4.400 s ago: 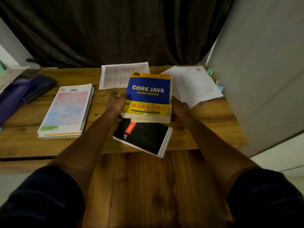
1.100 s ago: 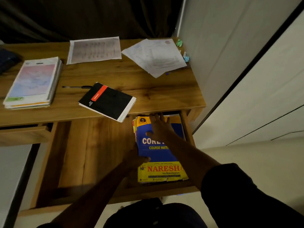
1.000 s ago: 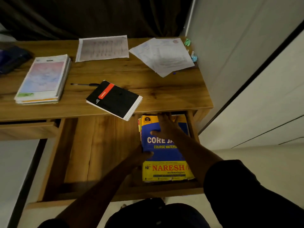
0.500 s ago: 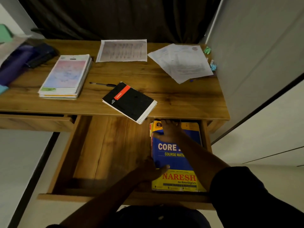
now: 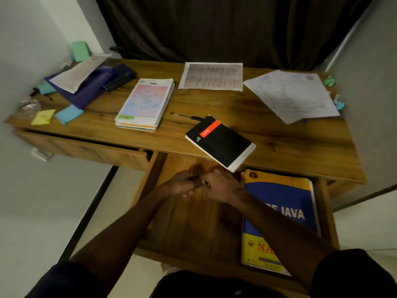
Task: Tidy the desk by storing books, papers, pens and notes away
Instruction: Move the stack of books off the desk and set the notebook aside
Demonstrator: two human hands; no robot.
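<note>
The blue and yellow Core Java book point(image 5: 279, 196) lies flat in the right side of the open drawer point(image 5: 193, 222). Both hands hover close together over the drawer's bare left part, blurred. My left hand point(image 5: 180, 187) and my right hand point(image 5: 221, 187) have loosely curled fingers and hold nothing I can make out. Just beyond them a black spiral notebook point(image 5: 221, 143) with a red stripe overhangs the desk's front edge. A pen point(image 5: 187, 116) lies behind it. On the desk also lie a stack of books point(image 5: 146, 102), a printed sheet point(image 5: 212, 76) and loose papers point(image 5: 294, 95).
At the desk's left end are yellow point(image 5: 43, 117) and blue sticky notes point(image 5: 68, 114), a purple folder point(image 5: 86, 89) under a sheet, and a dark case point(image 5: 120, 78). The left drawer point(image 5: 86, 149) stands slightly open. Crumpled notes point(image 5: 329, 80) lie by the right wall.
Both hands have let go of the Core Java book and moved left and up over the drawer's bare part. The book stays in the drawer. The view has swung left.
</note>
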